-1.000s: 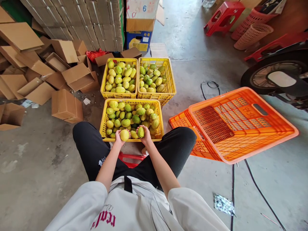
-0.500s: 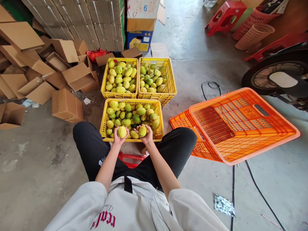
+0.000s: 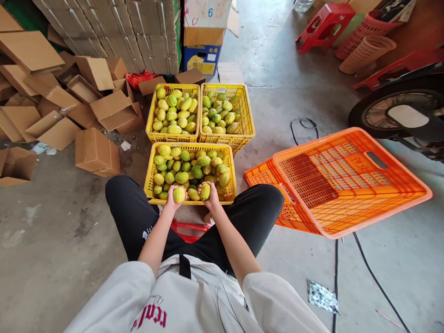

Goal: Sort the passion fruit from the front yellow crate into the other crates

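My left hand (image 3: pixel 171 200) is closed around a yellow oval fruit (image 3: pixel 179 194). In my right hand (image 3: pixel 212 199) the fingers wrap a yellow-green oval fruit (image 3: pixel 205 191). Both hands are held a little apart above the near edge of a yellow plastic crate (image 3: pixel 233 180), which lies between my knees. Many similar fruits (image 3: pixel 182 177), from yellow to dark green, fill that crate. Right behind it stand two more yellow crates, a left one (image 3: pixel 172 138) and a right one (image 3: pixel 247 113), both holding the same kind of fruit.
An orange crate (image 3: pixel 381 196) lies tilted to my right, beside black cables (image 3: pixel 373 270). Open cardboard boxes (image 3: pixel 111 108) are heaped at the left. A motorcycle wheel (image 3: pixel 388 108) and a red stool (image 3: pixel 326 25) stand at the right. Stacked cartons (image 3: pixel 149 34) rise behind the crates.
Both fruits have been turned in my hands, and the fingers now wrap further around them. My left hand has shifted slightly to the right and down. The crates have not moved.
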Action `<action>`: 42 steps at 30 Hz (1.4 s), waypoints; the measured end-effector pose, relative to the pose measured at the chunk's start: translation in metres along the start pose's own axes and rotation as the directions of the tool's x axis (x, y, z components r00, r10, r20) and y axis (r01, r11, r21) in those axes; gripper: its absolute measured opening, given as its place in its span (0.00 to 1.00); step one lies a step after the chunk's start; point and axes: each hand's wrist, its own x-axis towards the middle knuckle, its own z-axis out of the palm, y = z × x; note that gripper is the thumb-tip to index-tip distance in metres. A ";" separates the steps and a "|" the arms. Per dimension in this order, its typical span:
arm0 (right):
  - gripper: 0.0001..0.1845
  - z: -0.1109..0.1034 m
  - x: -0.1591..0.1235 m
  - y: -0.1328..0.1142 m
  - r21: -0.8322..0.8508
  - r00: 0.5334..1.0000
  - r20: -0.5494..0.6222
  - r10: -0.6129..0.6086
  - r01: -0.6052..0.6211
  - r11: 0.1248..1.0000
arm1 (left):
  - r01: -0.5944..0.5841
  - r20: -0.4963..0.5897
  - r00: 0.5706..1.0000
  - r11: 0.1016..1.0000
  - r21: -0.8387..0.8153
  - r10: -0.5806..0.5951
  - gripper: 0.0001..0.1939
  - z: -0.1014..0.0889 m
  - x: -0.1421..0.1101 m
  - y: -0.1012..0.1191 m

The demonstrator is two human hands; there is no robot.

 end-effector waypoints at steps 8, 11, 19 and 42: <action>0.10 -0.005 0.006 0.001 0.012 0.999 -0.027 -0.025 0.025 1.000 | -0.005 -0.031 1.000 0.999 -0.047 0.004 0.16 -0.006 0.006 -0.002; 0.09 -0.004 0.005 0.001 0.046 0.999 -0.001 -0.033 0.033 0.998 | -0.023 0.000 1.000 0.997 -0.073 0.023 0.20 -0.005 0.007 -0.004; 0.09 -0.002 0.002 -0.002 0.064 0.996 0.078 0.050 -0.055 0.996 | -0.032 0.190 0.980 0.991 -0.132 0.057 0.19 -0.001 0.002 0.007; 0.04 -0.002 0.001 0.001 -0.081 0.999 0.013 0.041 -0.040 0.996 | -0.095 0.082 0.993 0.990 0.107 0.087 0.02 -0.004 0.006 -0.006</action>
